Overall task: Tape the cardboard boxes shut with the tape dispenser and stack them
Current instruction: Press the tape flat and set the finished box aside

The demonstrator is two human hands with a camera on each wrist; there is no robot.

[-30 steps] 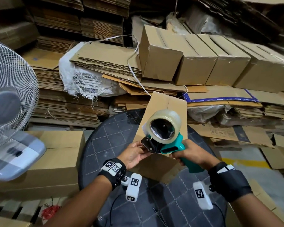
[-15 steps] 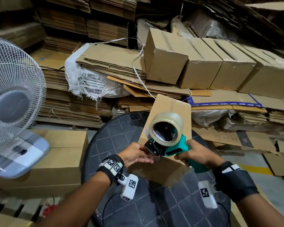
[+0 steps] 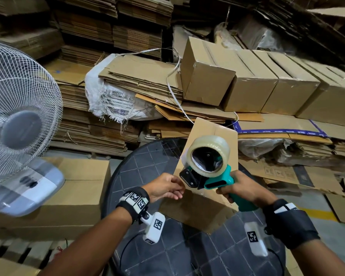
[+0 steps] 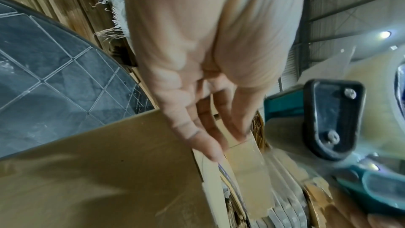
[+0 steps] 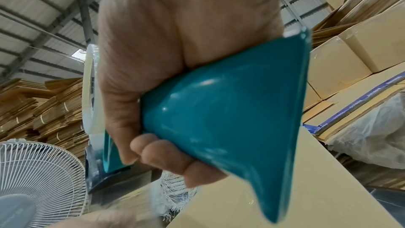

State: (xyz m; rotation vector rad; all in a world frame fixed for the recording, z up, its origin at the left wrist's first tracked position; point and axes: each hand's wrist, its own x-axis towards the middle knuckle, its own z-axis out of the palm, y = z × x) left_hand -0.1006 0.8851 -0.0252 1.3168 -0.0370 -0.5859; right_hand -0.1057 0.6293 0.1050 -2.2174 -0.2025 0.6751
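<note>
A plain cardboard box (image 3: 195,212) stands tilted on the black round table (image 3: 147,166). My right hand (image 3: 230,193) grips the handle of the teal tape dispenser (image 3: 217,180), which carries a roll of clear tape (image 3: 208,154). The dispenser's black front sits at the box's upper near edge. My left hand (image 3: 178,191) is just left of that front. In the left wrist view its fingers (image 4: 197,136) lie nearly straight on the edge of the box (image 4: 98,171), beside the dispenser (image 4: 333,119). The right wrist view shows my right hand (image 5: 166,153) wrapped round the dispenser (image 5: 230,110).
A white standing fan (image 3: 18,126) is close on the left. A closed carton (image 3: 78,196) sits left of the table. A row of closed boxes (image 3: 251,86) lies behind on piles of flat cardboard (image 3: 143,76). Loose cardboard sheets (image 3: 287,176) cover the floor at right.
Both hands, the dispenser and the box keep almost the same pose. Only the head view has drifted a little.
</note>
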